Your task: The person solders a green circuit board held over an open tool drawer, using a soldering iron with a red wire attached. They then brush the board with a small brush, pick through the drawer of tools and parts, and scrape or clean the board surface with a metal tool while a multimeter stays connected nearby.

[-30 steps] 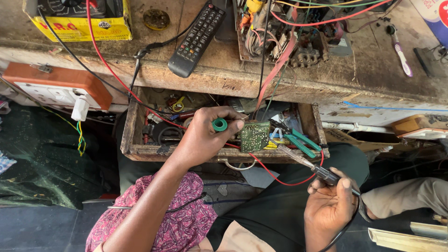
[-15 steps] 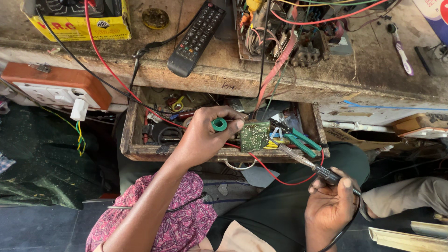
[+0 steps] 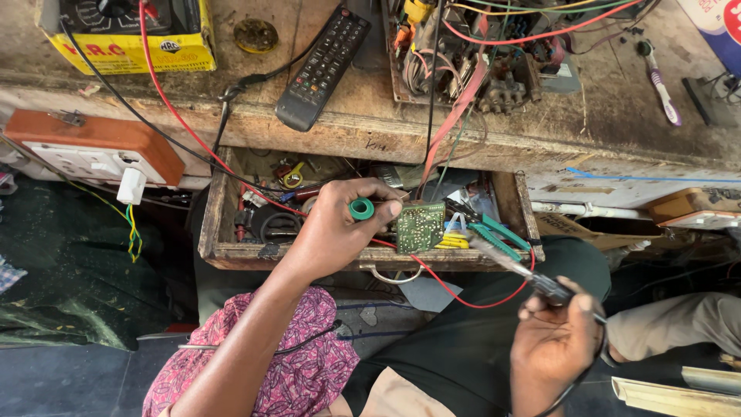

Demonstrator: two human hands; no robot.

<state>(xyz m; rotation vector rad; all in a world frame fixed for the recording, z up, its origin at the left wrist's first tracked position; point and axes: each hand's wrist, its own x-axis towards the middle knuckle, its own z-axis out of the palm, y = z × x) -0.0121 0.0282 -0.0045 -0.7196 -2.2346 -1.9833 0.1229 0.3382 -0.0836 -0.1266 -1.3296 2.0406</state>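
My left hand (image 3: 333,229) grips a small green circuit board (image 3: 421,227) by its edge over an open wooden drawer (image 3: 231,252). A green ring-shaped spool (image 3: 360,208) sits between the thumb and fingers of that hand. My right hand (image 3: 557,345) is lower right, closed on the black handle of a soldering iron (image 3: 515,269). The iron's metal tip points up-left toward the board's lower right corner. A red wire (image 3: 463,296) loops from the board toward my right hand.
A black remote control (image 3: 322,66) lies on the worn wooden bench above. An opened chassis with tangled wires (image 3: 471,54) sits right of it, a yellow-cased meter (image 3: 127,35) at top left. An orange-topped socket box (image 3: 96,147) hangs left. Green-handled pliers (image 3: 498,235) rest in the drawer.
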